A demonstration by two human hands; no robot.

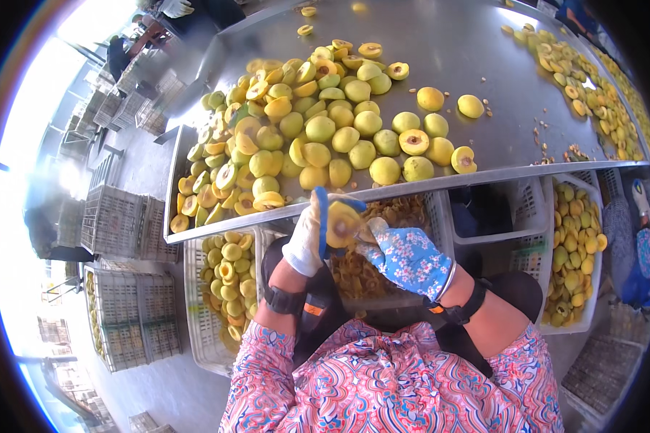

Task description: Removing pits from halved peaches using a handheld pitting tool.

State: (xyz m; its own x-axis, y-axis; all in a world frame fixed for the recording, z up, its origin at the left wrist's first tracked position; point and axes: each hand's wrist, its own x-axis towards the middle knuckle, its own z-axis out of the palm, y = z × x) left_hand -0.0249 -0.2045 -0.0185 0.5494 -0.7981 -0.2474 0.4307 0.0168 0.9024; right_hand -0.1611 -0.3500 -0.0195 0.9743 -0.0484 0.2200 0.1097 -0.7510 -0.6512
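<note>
My left hand (310, 238), in a white glove with blue on it, grips a halved yellow fruit (342, 224), its cut face turned up and its middle brownish. My right hand (406, 257), in a blue flowered glove, is closed close against the fruit's right side; a small metallic tool seems to show between its fingers, but blur hides its shape. Both hands are just off the near edge of a metal table (444, 59). Beyond them on the table lies a heap of whole and halved yellow-green fruit (319, 130).
Below the hands stands a crate of brown scraps (357, 276). Fruit-filled crates stand at left (192, 303) and right (593, 303), beside an empty-looking crate (498, 237). More halved fruit (585, 81) lies at the table's far right. Stacked crates (135, 319) line the left floor. A co-worker's sleeve (644, 251) shows far right.
</note>
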